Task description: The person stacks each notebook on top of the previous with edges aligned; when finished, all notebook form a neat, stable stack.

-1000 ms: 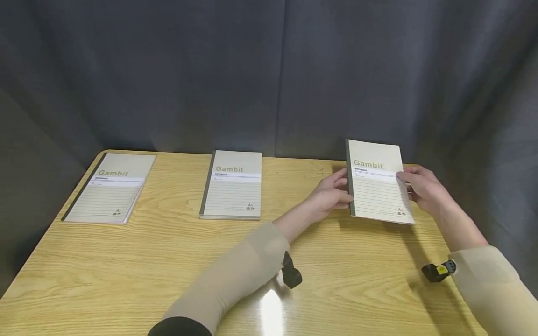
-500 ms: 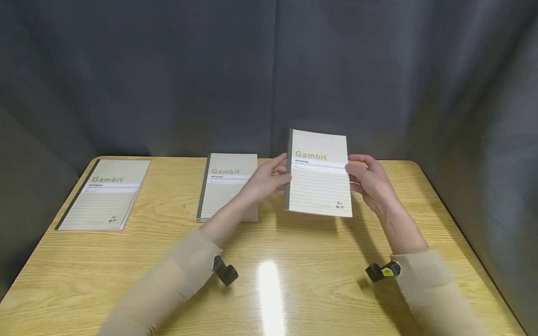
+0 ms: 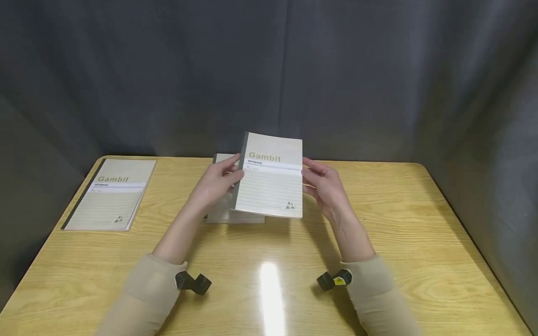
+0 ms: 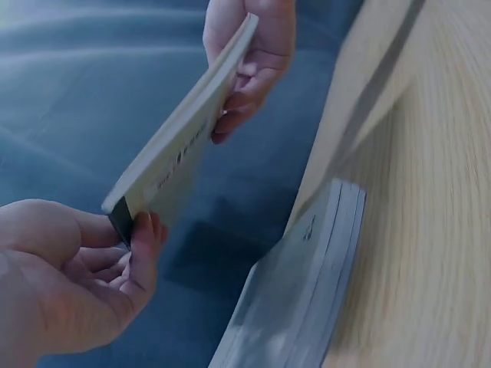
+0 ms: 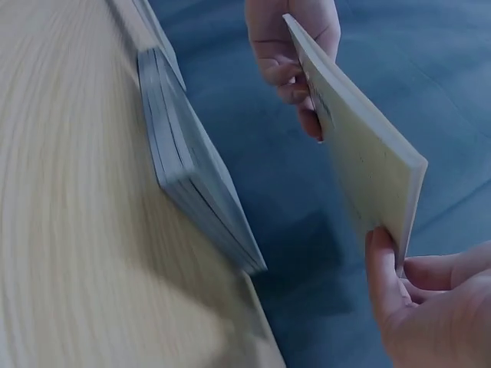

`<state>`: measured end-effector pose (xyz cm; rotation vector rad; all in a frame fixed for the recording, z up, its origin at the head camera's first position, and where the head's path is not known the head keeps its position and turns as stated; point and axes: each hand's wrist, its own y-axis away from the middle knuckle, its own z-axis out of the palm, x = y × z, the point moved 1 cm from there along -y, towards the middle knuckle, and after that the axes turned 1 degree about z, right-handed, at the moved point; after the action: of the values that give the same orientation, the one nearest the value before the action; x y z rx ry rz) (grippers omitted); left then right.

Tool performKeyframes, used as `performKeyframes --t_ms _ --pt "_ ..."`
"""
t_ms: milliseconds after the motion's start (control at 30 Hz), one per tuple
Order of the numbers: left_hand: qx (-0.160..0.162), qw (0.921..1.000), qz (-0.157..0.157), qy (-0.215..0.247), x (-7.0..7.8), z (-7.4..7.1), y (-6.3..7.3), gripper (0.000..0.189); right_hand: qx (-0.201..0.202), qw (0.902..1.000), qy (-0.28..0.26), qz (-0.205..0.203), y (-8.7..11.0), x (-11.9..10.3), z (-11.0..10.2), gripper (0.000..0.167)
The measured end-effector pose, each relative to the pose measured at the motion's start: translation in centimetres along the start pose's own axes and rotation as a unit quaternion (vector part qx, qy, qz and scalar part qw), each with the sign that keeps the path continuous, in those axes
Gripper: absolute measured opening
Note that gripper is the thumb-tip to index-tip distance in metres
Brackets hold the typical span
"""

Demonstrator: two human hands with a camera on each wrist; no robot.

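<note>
A cream Gambit notebook [image 3: 271,186] with a dark spine is held in the air between both hands, tilted toward the head camera. The left hand [image 3: 214,184] pinches its spine edge, thumb on the cover and fingers beneath. On the opposite edge, the right hand [image 3: 329,186] pinches it the same way. Below and slightly left lies a stack of notebooks [image 4: 291,299], partly hidden by the held one and the left hand in the head view. Both wrist views show a gap between the held notebook and this stack.
Another Gambit notebook [image 3: 107,200] lies at the table's left end, possibly with more beneath it. The wooden table [image 3: 399,224] meets a dark curtain [image 3: 357,79] along its back edge. Small black wrist cameras sit on both cuffs.
Both hands have carried the notebook leftward from the right side of the table to above the middle stack. The left notebook has stayed in place.
</note>
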<state>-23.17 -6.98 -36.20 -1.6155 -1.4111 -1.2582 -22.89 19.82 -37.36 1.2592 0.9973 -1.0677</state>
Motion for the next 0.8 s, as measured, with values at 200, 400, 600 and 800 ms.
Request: performKeyframes --t_ms 200,400,600,800 --pt "0.04 0.9985 -0.025 -0.027 -1.9 -2.1 0.6 0.056 0.003 0.9997 -0.006 0.022 -1.0 0.7 3.3 0.045" --pt "0.04 0.998 -0.043 -0.021 -3.5 -3.4 0.5 0.055 0.007 0.9993 -0.019 0.032 -1.9 1.6 5.2 0.042" --pt "0.016 0.998 -0.061 0.01 -4.4 -4.2 0.3 0.059 -0.007 0.999 -0.033 0.028 -2.4 2.7 6.3 0.043" --pt "0.007 0.9969 -0.073 0.028 -5.3 -4.8 0.3 0.057 -0.025 0.9983 -0.043 0.029 -2.4 3.4 6.8 0.047"
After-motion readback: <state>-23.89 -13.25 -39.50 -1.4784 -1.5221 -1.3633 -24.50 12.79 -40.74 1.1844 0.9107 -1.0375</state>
